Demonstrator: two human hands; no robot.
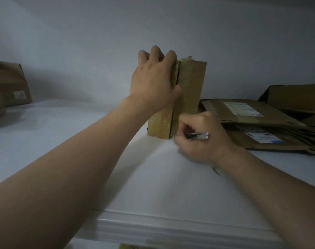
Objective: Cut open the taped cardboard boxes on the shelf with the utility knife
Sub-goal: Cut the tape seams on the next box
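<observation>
Below left hand, fingers clamped over upright taped cardboard box, right hand grips utility knife at seam foot. Advise: left thumb off seam, blade shallow.

A: How many of each do you count on the shelf?
B: I count one taped box standing; one other box far left; one heap of opened cardboard at right — its pieces I can't separate; one utility knife; two hands — left hand, right hand.
</observation>
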